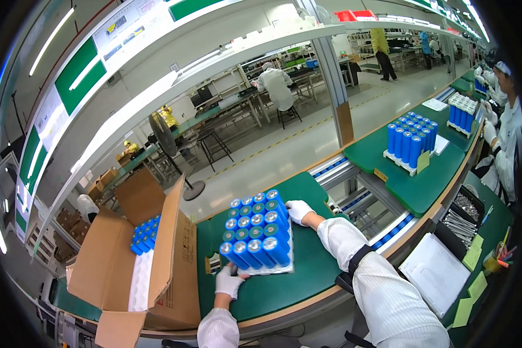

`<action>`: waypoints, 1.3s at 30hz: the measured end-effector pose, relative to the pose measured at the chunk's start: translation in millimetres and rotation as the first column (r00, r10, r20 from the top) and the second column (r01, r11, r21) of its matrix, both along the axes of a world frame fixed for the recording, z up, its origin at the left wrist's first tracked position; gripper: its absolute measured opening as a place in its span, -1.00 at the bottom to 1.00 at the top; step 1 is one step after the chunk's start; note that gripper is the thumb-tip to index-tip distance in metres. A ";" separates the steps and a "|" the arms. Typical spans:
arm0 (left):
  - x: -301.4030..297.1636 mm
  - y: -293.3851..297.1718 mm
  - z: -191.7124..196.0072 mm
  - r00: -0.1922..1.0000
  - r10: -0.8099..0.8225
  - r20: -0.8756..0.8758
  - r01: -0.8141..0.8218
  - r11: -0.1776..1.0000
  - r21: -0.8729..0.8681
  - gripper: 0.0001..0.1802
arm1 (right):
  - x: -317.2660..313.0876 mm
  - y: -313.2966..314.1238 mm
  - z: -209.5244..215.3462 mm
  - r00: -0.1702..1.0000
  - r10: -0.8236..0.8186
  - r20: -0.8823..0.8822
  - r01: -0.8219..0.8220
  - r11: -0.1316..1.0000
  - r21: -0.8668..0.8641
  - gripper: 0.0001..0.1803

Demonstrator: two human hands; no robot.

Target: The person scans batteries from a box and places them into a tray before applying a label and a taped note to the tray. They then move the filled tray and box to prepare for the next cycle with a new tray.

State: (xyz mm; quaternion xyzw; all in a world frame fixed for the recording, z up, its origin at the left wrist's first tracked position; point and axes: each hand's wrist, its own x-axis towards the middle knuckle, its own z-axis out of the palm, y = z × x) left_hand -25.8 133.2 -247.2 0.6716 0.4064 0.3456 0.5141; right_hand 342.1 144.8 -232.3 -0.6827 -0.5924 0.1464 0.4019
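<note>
Two gloved hands (229,282) (298,210) around blue cylinder block (257,231), beside open brown carton (174,261).

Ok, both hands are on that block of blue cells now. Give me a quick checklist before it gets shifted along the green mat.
1. Left hand on the near edge of the white tray: ok, gloved fingers touch it.
2. Right hand at the far right corner of the blue cells: ok, in contact.
3. Cells upright and packed in rows: ok, none seen tipped.
4. Firmness of grip under the tray: cannot tell, fingertips hidden.
5. Green mat to the right of the block: ok, bare there.
6. Open cardboard box hard on the left: not ok if moving left, its flap stands close beside the block.
</note>
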 end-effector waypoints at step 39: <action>-10.5 -18.9 -6.8 0.940 0.281 -0.192 -0.193 0.905 0.379 -0.32 | -47.9 -553.3 69.1 0.541 -0.529 0.654 0.756 0.646 -0.103 -0.45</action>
